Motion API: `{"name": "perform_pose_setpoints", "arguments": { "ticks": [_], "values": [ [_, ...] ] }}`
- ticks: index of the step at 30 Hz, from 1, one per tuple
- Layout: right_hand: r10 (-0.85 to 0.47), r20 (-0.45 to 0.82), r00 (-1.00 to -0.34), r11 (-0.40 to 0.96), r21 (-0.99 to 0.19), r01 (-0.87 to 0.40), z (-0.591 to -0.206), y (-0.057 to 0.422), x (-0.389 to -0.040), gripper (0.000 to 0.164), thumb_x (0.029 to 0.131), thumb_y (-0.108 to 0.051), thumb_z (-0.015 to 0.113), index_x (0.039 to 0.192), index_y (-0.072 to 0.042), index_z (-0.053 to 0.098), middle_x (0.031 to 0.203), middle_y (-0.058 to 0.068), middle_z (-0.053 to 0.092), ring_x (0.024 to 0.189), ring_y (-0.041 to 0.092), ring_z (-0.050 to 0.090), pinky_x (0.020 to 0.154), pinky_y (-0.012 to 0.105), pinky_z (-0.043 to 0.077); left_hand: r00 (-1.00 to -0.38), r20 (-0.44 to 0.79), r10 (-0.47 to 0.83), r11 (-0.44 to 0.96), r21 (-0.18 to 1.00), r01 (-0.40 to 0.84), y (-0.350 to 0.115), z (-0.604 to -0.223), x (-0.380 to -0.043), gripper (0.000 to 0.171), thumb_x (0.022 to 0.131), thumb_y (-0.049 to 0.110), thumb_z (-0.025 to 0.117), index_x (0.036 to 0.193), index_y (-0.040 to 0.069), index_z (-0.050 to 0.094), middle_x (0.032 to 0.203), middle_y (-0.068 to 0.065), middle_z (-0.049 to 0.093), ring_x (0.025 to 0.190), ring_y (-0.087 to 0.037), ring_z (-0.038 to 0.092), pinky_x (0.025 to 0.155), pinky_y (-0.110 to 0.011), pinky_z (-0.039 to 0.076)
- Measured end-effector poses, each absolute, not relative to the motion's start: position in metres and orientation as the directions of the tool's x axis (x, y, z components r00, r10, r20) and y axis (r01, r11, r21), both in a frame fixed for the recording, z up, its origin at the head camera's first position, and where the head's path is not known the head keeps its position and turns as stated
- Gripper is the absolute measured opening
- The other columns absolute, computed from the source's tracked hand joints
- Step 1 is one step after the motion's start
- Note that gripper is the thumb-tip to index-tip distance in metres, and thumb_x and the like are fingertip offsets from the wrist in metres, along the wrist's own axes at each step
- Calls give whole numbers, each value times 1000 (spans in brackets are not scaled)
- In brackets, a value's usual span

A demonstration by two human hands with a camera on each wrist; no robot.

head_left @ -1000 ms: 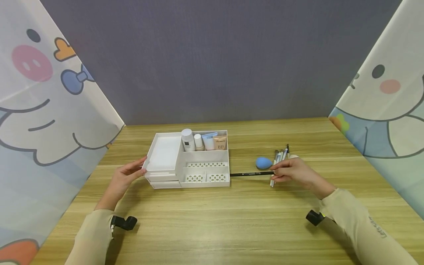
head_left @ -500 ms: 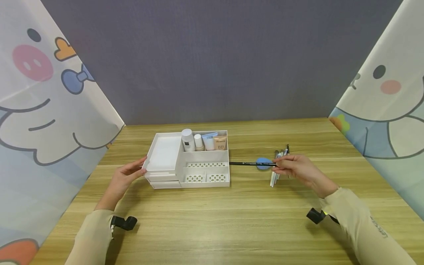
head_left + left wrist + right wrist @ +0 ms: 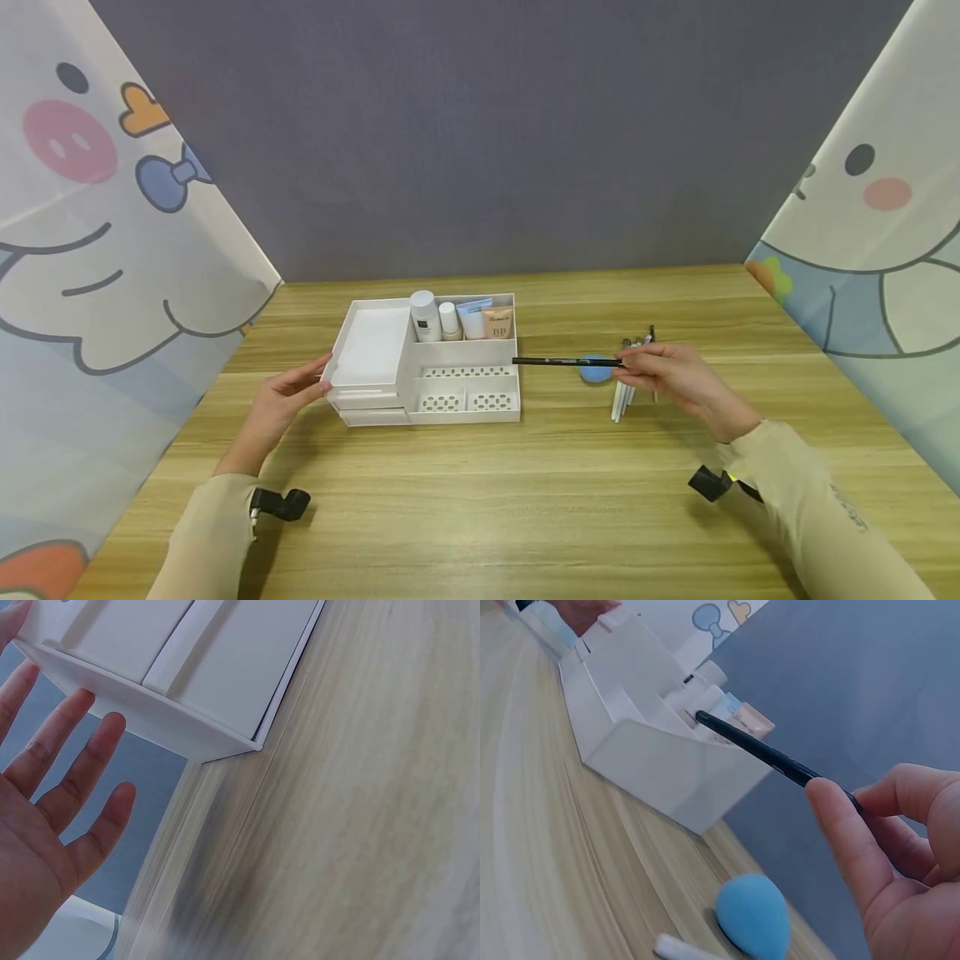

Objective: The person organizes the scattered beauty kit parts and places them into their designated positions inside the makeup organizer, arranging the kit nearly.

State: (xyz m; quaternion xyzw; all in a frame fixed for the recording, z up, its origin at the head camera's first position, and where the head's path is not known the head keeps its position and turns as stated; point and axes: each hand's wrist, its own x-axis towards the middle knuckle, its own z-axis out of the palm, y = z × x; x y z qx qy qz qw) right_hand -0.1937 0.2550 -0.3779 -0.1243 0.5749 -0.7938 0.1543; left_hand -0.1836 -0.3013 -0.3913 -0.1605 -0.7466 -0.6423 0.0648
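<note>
My right hand (image 3: 678,383) pinches one end of a thin black pencil (image 3: 562,362). Its free tip points left and reaches the right wall of a white desk organizer (image 3: 457,354); in the right wrist view that tip stands above the wall. My left hand (image 3: 281,408) touches the organizer's left front corner, its fingers fairly straight in the left wrist view (image 3: 67,772). Upright in the organizer's back compartment are a white bottle (image 3: 426,318), a smaller white-capped bottle (image 3: 450,322), a blue-white tube (image 3: 474,318) and a tan BB tube (image 3: 498,323).
Under the black pencil lies a blue makeup sponge (image 3: 596,371). Several slim pens or pencils (image 3: 624,398) lie on the wooden table (image 3: 480,500), partly behind my right hand. A grey panel (image 3: 480,142) rises along the table's back edge.
My right hand has lifted the black pencil upward from the table beside the organizer and brought its tip slightly left, to the wall. The left hand stays at the corner.
</note>
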Motion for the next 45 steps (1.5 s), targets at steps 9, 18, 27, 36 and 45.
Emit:
{"name": "perform_pose_setpoints", "arguments": {
  "ticks": [9, 18, 27, 36, 45],
  "values": [
    [-327, -28, -945, -281, -951, 126, -376, 221, -200, 28, 101, 9, 46, 100, -2, 72, 95, 12, 67, 90, 15, 72, 83, 23, 56, -938, 307, 159, 112, 939, 326, -301, -391, -183, 42, 94, -6, 63, 131, 14, 67, 117, 19, 68, 97, -1, 63, 82, -14, 51],
    [-300, -41, -953, -243, -963, 118, -382, 180, -213, 29, 100, 11, 46, 125, 25, 50, 99, 13, 67, 88, 13, 72, 85, 25, 55, -934, 315, 169, 107, 936, 335, -301, -391, -182, 42, 94, -7, 62, 131, 14, 67, 119, 19, 67, 97, -1, 64, 83, -14, 50],
    [-266, -16, -964, -163, -985, 61, -386, 143, -220, 34, 97, 12, 49, 125, 30, 45, 122, 36, 55, 85, 12, 72, 87, 28, 55, -939, 305, 158, 120, 938, 325, -302, -392, -183, 42, 94, -6, 63, 131, 13, 67, 116, 19, 68, 97, -1, 64, 84, -14, 50],
    [-284, -5, -959, -164, -985, 53, -383, 116, -224, 31, 96, 12, 53, 122, 27, 52, 125, 41, 53, 85, 13, 72, 85, 29, 56, -926, 335, 174, 75, 933, 351, -303, -393, -185, 42, 94, -9, 62, 130, 14, 68, 119, 17, 68, 97, -1, 64, 83, -14, 50],
    [-293, 33, -956, -33, -999, -25, -383, 99, -227, 25, 92, 10, 62, 113, 24, 60, 102, 31, 68, 77, 11, 72, 76, 25, 58, -939, 305, 160, 99, 941, 323, -302, -392, -183, 42, 94, -7, 62, 131, 13, 67, 119, 19, 67, 97, -1, 64, 83, -14, 51]
  ]
}}
